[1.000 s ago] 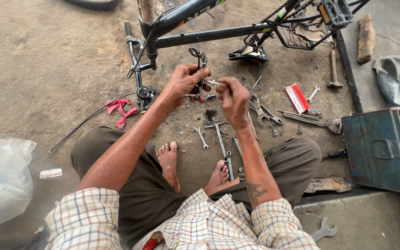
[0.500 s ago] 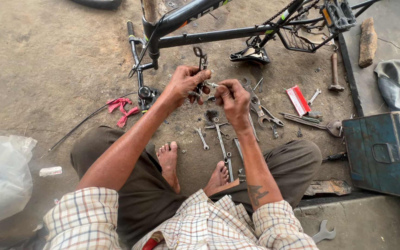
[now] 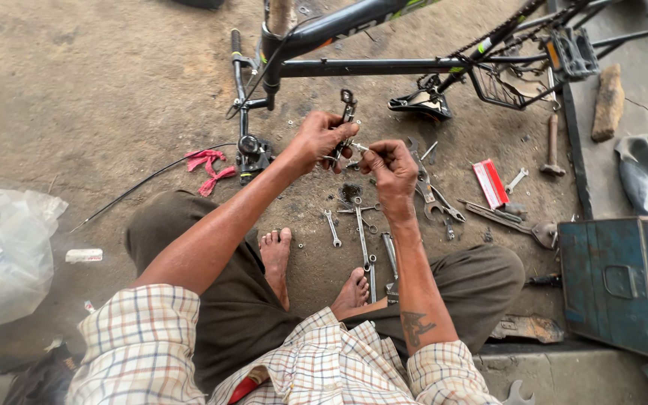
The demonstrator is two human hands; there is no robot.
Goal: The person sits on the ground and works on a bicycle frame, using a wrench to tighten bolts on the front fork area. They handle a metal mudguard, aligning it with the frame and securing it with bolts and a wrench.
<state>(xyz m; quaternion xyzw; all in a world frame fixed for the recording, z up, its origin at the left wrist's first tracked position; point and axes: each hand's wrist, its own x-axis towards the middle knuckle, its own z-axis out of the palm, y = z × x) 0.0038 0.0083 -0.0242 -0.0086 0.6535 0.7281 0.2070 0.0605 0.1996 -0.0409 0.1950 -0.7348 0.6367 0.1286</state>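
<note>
- Hands first: my left hand (image 3: 322, 141) is closed around a small dark metal bike part (image 3: 347, 112), its top sticking up above my knuckles.
- My right hand (image 3: 390, 166) is pinched shut on a thin silvery bit (image 3: 359, 147) that points toward the left hand; too small to tell what it is.
- Both hands are held up in the air over the concrete floor (image 3: 99, 97), just below the black bicycle frame (image 3: 369, 67) that runs along the floor's far edge.
- Doing this well, as I judge it: keep the left hand steady and the part upright, line the thin bit up straight, use fingertip force only, and work above the floor so anything dropped lands near my feet.
- The part looks dark, narrow, elongated, with a loop or ring at its upper end; worn metal, no shine.
- Spanners (image 3: 361, 232) lie on the floor between my feet and my hands, pliers (image 3: 433, 196) just to the right of them.
- Red flat packet (image 3: 490, 183) sits further right; blue metal toolbox (image 3: 613, 281) is at the right edge.
- Clear plastic bag (image 3: 5, 255) is at the left edge, red rag strip (image 3: 208, 169) near the frame's lower end.
</note>
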